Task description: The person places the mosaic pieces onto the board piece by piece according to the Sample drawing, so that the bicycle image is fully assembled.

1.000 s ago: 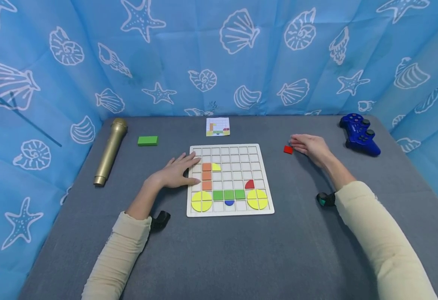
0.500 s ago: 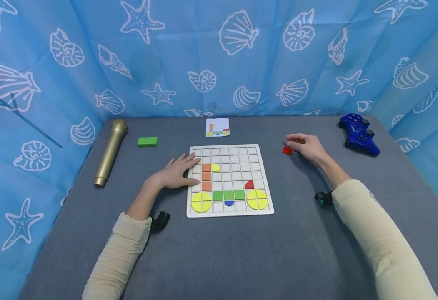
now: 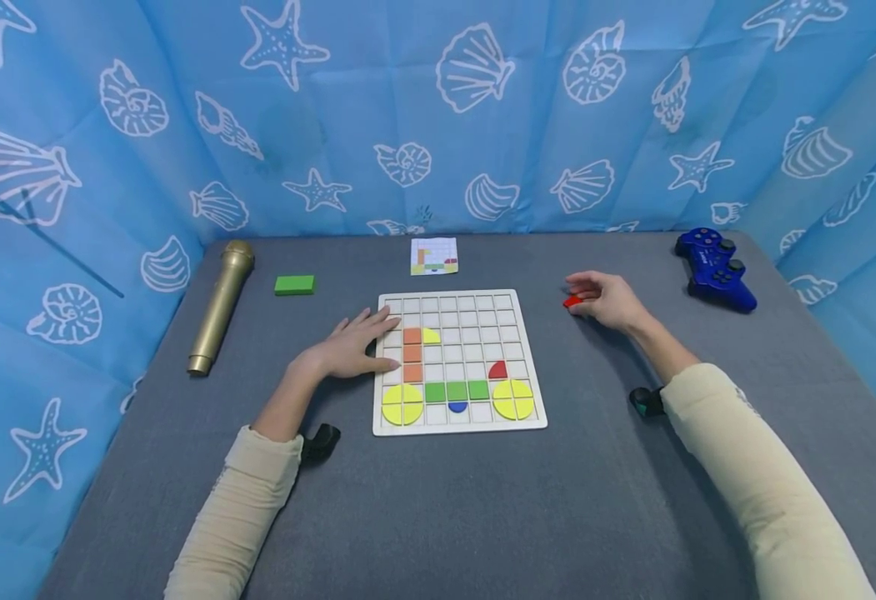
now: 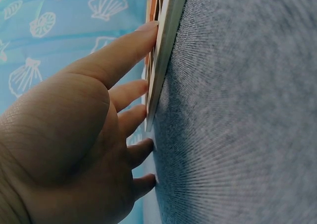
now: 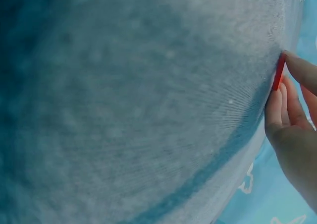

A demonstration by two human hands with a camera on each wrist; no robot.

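My left hand [image 3: 346, 348] rests spread at the left edge of a white gridded board [image 3: 468, 318]. In the left wrist view, thumb and some fingertips touch the board's rim [image 4: 161, 75], and the other fingertips lie on the cloth. Right of the board, my right hand [image 3: 612, 302] pinches a small flat red tile [image 3: 571, 301] between thumb and fingers, low at the table. The right wrist view has this red tile [image 5: 279, 73] on edge between the fingertips. On the board lie orange squares [image 3: 412, 354], yellow quarter circles [image 3: 513, 400], green squares [image 3: 456, 391], a red quarter circle [image 3: 498, 369] and a blue half circle [image 3: 458, 407].
A pattern card [image 3: 433, 256] lies behind the board. To the left are a green block [image 3: 295, 285] and a gold microphone [image 3: 222, 307]. A blue game controller [image 3: 715, 270] lies at the back right. A blue shell-print curtain [image 3: 438, 117] borders the grey table [image 3: 498, 517].
My right thumb and fingers have closed on the red tile, which has tilted up from lying flat. The left hand has stayed on the board's edge.
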